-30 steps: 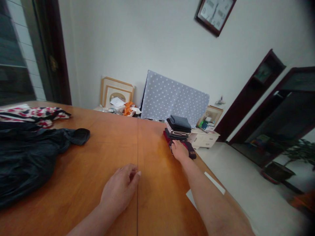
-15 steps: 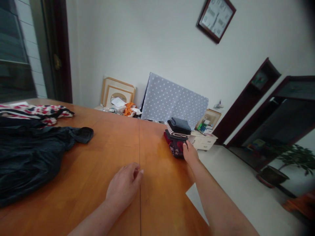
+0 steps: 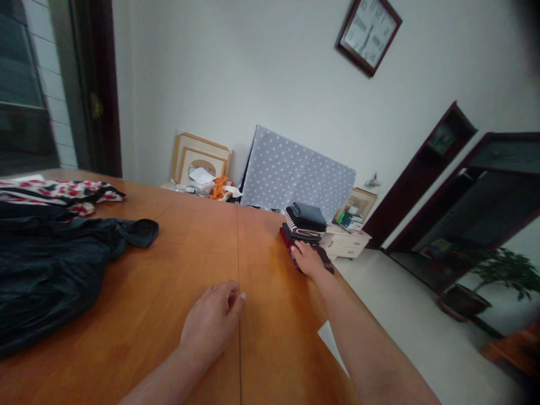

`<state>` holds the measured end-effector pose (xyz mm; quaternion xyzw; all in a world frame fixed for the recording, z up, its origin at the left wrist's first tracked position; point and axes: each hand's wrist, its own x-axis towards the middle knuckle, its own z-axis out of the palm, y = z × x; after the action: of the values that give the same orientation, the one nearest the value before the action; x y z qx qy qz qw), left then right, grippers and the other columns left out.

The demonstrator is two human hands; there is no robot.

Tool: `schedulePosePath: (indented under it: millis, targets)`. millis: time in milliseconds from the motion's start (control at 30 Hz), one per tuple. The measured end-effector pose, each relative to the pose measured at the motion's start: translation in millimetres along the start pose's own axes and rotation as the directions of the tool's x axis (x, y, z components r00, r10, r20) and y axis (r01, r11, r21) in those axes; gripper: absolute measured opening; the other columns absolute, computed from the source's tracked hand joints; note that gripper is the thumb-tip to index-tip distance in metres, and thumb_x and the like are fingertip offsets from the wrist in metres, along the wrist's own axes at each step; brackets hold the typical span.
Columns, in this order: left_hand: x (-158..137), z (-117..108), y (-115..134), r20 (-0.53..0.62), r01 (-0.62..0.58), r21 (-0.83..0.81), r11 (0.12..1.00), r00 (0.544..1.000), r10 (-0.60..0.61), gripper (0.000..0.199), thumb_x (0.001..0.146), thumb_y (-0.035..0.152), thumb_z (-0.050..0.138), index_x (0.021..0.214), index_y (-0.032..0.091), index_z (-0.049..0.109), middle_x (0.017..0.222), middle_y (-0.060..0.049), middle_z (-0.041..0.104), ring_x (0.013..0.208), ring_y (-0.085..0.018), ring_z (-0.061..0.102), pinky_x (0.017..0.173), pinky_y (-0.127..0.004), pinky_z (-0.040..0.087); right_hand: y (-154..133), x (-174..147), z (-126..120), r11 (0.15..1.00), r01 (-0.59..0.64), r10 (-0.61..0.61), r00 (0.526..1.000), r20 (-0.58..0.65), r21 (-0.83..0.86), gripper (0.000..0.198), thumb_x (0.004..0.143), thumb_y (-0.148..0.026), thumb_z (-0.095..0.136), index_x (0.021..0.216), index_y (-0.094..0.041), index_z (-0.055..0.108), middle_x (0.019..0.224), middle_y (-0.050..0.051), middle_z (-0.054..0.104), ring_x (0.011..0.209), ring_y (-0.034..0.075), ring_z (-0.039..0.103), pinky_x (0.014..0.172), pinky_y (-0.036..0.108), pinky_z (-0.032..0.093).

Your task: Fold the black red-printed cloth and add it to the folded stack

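Observation:
My right hand (image 3: pixel 309 260) lies over a dark folded garment with red and lettered print (image 3: pixel 327 261) on the wooden table's right side. Its fingers look stretched out flat on the cloth, and the hand covers much of it. Just behind stands a stack of folded clothes (image 3: pixel 304 220), with a blue-grey piece on top, striped cloth below and a dark red one low down. My left hand (image 3: pixel 213 315) rests on the bare tabletop near the seam, fingers loosely curled in and nothing visible in them.
A dark green garment (image 3: pixel 54 270) lies spread at the left, beside a red-and-white patterned cloth (image 3: pixel 67 191). White paper (image 3: pixel 333 344) sits partly under my right forearm. Beyond the wooden table (image 3: pixel 189 236) are a dotted cloth cover (image 3: pixel 299 169) and a white cabinet (image 3: pixel 346 243).
My right hand has shifted left, from the right edge of the printed folded garment to over its top. The garment's right part now shows beyond the hand. My left hand stays put.

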<state>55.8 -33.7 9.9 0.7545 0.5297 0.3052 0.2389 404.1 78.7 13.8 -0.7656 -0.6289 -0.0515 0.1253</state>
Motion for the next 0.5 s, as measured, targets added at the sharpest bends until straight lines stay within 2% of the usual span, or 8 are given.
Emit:
schedulePosePath:
  millis: [167,333,433,500]
  targets:
    - [1,2,-2,0.013,0.007,-0.007,1.000,1.000,-0.007,0.029,0.095,0.046,0.042,0.099,0.024,0.061,0.093,-0.005,0.069,0.094,-0.022,0.063,0.078,-0.031,0.044,-15,-4,11,0.998,-0.055,0.055,0.998,-0.014,-0.026,0.059,0.098,-0.055,0.035,0.148,-0.024,0.042,0.156,0.008,0.038,0.146,0.026,0.027,0.118,0.045,0.017]
    - [3,3,-5,0.004,0.006,-0.014,1.000,1.000,-0.006,0.030,0.095,0.047,0.042,0.100,0.025,0.062,0.095,-0.005,0.069,0.094,-0.022,0.063,0.078,-0.031,0.044,-13,-6,1,0.998,-0.027,0.027,1.000,0.010,0.048,0.061,0.096,-0.056,0.040,0.148,-0.023,0.043,0.157,0.009,0.035,0.147,0.026,0.025,0.119,0.044,0.017]
    - [2,3,-5,-0.004,-0.002,-0.016,1.000,1.000,0.002,0.029,0.095,0.046,0.042,0.099,0.024,0.061,0.094,-0.005,0.069,0.094,-0.021,0.063,0.078,-0.030,0.043,-5,-13,-8,0.968,-0.063,0.106,0.980,-0.166,0.243,0.059,0.097,-0.055,0.035,0.143,-0.020,0.048,0.152,0.010,0.044,0.142,0.025,0.036,0.117,0.040,0.024]
    - [2,3,-5,-0.006,-0.001,-0.012,1.000,1.000,0.001,0.029,0.095,0.045,0.042,0.098,0.024,0.061,0.093,-0.005,0.069,0.093,-0.021,0.063,0.077,-0.030,0.043,2,-22,-12,0.916,-0.105,0.232,0.926,-0.299,0.387,0.061,0.098,-0.053,0.023,0.139,-0.017,0.051,0.144,0.012,0.053,0.135,0.025,0.045,0.113,0.039,0.031]
